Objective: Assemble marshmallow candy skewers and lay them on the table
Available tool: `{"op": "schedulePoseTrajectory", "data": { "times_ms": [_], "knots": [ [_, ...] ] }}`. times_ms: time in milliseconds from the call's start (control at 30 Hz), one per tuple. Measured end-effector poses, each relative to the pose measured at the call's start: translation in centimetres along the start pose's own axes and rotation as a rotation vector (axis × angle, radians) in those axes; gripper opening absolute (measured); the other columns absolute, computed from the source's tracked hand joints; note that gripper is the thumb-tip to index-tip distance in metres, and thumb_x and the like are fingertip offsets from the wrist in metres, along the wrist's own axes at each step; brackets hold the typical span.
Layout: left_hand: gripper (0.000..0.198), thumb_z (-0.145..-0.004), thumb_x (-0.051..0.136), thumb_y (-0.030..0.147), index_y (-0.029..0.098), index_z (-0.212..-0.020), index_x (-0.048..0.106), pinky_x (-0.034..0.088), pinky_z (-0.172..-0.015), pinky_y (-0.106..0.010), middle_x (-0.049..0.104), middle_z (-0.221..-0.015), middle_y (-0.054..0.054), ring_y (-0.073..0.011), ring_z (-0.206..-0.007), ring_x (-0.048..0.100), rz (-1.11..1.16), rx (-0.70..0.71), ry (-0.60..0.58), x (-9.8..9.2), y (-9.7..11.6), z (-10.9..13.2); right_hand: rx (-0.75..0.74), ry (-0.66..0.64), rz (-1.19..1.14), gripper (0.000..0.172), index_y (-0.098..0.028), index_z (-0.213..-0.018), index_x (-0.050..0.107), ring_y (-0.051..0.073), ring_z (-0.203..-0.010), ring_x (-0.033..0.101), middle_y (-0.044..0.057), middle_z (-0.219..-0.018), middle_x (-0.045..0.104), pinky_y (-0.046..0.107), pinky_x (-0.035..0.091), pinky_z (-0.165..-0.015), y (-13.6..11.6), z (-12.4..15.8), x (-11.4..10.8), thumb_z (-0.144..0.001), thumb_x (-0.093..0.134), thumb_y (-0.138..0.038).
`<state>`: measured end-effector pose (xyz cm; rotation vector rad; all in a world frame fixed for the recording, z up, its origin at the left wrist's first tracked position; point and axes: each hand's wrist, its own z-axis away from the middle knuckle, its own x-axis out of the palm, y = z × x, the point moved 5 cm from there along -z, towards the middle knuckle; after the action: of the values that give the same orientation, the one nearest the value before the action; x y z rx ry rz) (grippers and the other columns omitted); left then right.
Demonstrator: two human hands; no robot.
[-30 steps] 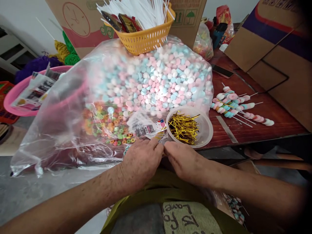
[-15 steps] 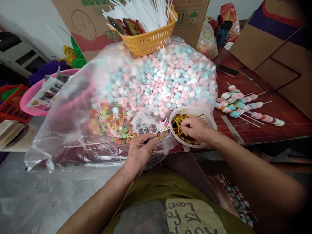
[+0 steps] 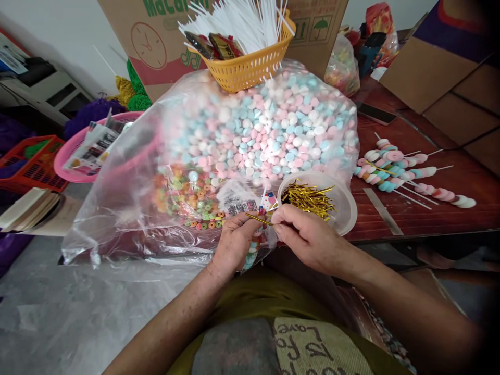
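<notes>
My left hand (image 3: 235,240) is closed in a pinch on the gathered neck of a clear plastic candy bag. The bag's printed top (image 3: 269,201) sticks up beyond the fingers, and pink, blue and white candy (image 3: 252,255) shows below them. My right hand (image 3: 312,238) pinches a thin gold twist tie (image 3: 258,218) that lies across the bag's neck, against the left fingertips. Just behind the right hand, a white plastic bowl (image 3: 349,211) holds many loose gold twist ties (image 3: 312,199). The fingertips hide part of the bag's neck.
A big clear bag of pastel marshmallows (image 3: 269,125) fills the middle, with ring candies (image 3: 195,200) at its front. A yellow basket (image 3: 250,65) of white sticks stands behind. Marshmallow skewers (image 3: 394,166) and a phone (image 3: 375,112) lie right; a pink basin (image 3: 64,172) stands left.
My right hand has left the bowl and moved left to my left hand, bringing a gold twist tie to the bag's neck. The camera view has shifted slightly left.
</notes>
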<state>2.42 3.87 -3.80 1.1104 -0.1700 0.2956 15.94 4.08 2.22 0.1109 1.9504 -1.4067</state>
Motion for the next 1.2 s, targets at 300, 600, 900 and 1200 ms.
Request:
{"op": "schedulePoseTrajectory", "data": {
  "times_ms": [300, 600, 900, 1200],
  "knots": [
    [0.019, -0.072, 0.062, 0.033, 0.015, -0.067, 0.057, 0.039, -0.054, -0.02, 0.05, -0.059, 0.002, -0.0083, -0.054, 0.045, -0.053, 0.036, -0.155, -1.3, -0.7, 0.4, 0.249, 0.038, -0.313, 0.02, -0.017, -0.067, 0.051, 0.011, -0.059, 0.047, -0.002, -0.064, 0.056, 0.022, 0.037, -0.053, 2.1, -1.6, 3.4, -0.081, 0.052, -0.033],
    [0.032, -0.08, 0.059, 0.047, 0.017, -0.07, 0.056, 0.037, -0.056, -0.021, 0.05, -0.064, 0.002, -0.0092, -0.058, 0.043, -0.166, 0.062, -0.251, -1.8, -0.6, 1.8, 0.272, 0.017, -0.195, 0.021, -0.018, -0.058, 0.048, 0.008, -0.052, 0.041, -0.004, -0.054, 0.049, 0.021, 0.032, -0.048, 1.9, -1.7, 3.9, -0.075, 0.054, -0.028],
    [0.033, -0.063, 0.08, 0.039, 0.013, -0.061, 0.059, 0.039, -0.054, -0.019, 0.052, -0.055, 0.003, -0.0062, -0.053, 0.046, 0.112, -0.099, -0.288, -1.9, 0.0, 1.6, -0.039, 0.105, 0.034, 0.016, -0.017, -0.082, 0.061, 0.013, -0.064, 0.054, 0.001, -0.067, 0.06, 0.024, 0.042, -0.06, -0.2, -1.0, 3.6, -0.088, 0.047, -0.024],
    [0.055, -0.052, 0.087, 0.025, 0.019, -0.099, 0.06, 0.049, -0.053, -0.023, 0.064, -0.069, 0.002, -0.0111, -0.054, 0.059, 0.332, -0.184, -0.493, -1.2, 1.0, 2.3, -0.28, -0.193, -0.207, 0.015, -0.018, -0.077, 0.058, 0.009, -0.065, 0.061, -0.001, -0.072, 0.067, 0.018, 0.045, -0.061, -2.8, -2.2, 2.3, -0.09, 0.05, -0.021]
  ]
}}
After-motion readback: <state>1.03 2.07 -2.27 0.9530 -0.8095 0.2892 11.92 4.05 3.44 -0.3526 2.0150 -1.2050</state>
